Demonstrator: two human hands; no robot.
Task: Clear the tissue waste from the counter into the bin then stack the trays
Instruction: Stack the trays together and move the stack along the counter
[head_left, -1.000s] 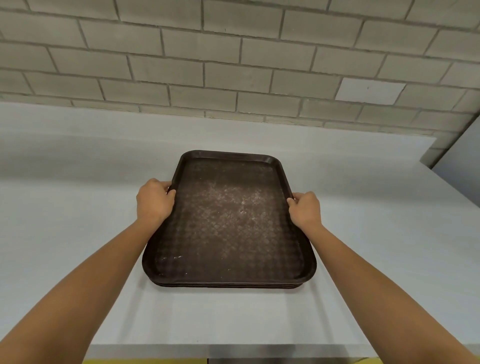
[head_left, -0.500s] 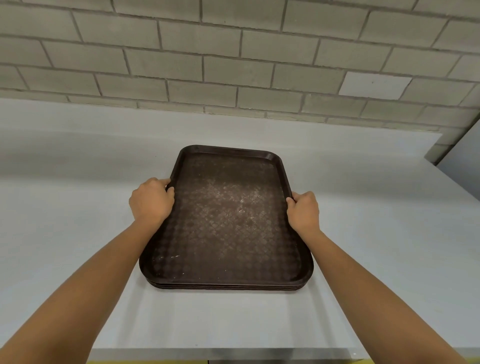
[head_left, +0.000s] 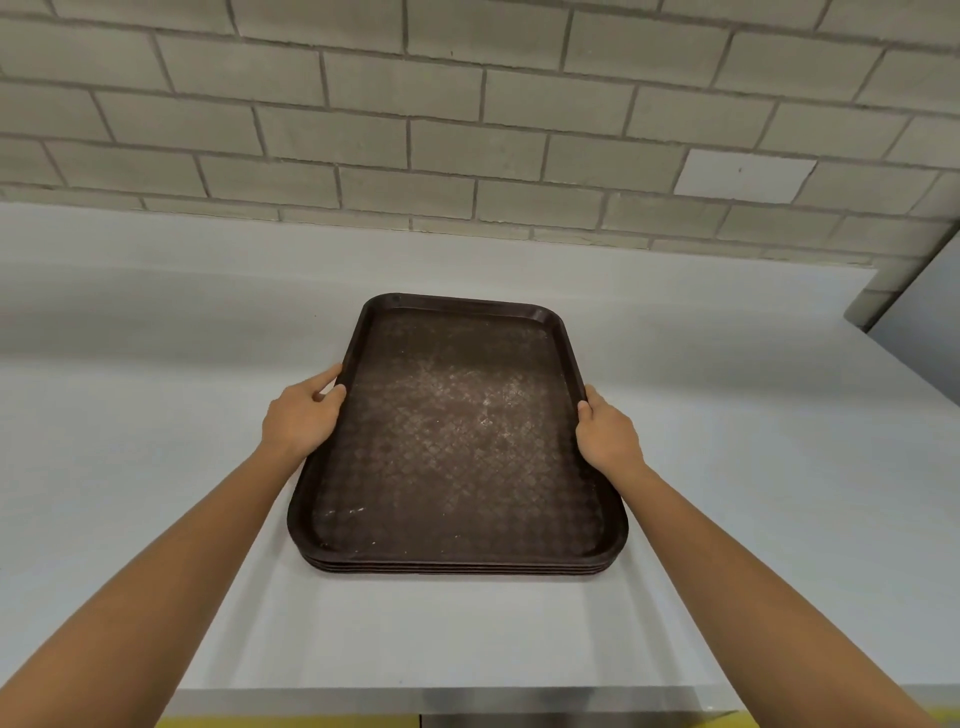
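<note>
Stacked crosshatch-textured, rounded-rectangular brown trays (head_left: 457, 441)

Soft, even overhead light is filling the scene; a faint shadow is pooling under the trays (head_left: 457, 441) at 6 o'clock. Wide-angle distortion is bowing the brick wall (head_left: 467, 104) at 12 o'clock.

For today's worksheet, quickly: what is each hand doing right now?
Left hand: grips the left edge of the trays.
Right hand: grips the right edge of the trays.

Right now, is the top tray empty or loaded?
Empty. The top tray shows only a bare, scuffed surface, with nothing lying on it.
</note>
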